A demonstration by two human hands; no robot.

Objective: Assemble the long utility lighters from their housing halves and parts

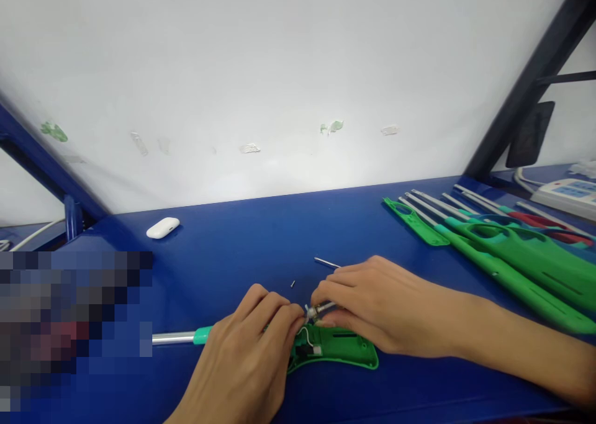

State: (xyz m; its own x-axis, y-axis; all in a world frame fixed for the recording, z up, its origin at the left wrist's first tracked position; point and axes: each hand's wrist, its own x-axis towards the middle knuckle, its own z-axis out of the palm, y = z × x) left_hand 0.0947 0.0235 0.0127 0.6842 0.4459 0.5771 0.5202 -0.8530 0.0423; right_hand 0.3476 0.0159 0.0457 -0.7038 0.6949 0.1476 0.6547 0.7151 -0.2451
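Observation:
An opened green gas lighter (pixel 348 349) lies on the blue table, its hollow handle shell facing up. Its silver tube (pixel 174 338) with a teal collar points left. My left hand (pixel 246 349) is closed over the middle of it, fingertips at the shell's inner parts. A thin white line (pixel 306 333) curves inside the shell. Pinched in my right hand (pixel 372 306) just above the shell is a small part (pixel 312 313), clear and metallic; its far end is hidden by my fingers. The left fingertips nearly meet this part; whether they touch it, I cannot tell.
Beyond my hands lie a tiny screw (pixel 293 284) and a thin metal rod (pixel 326 262). Several long lighters (pixel 503 269) and a loose green shell half (pixel 416 221) lie at right. A white earbud case (pixel 162 228) sits back left. A white wall (pixel 279 89) rises behind.

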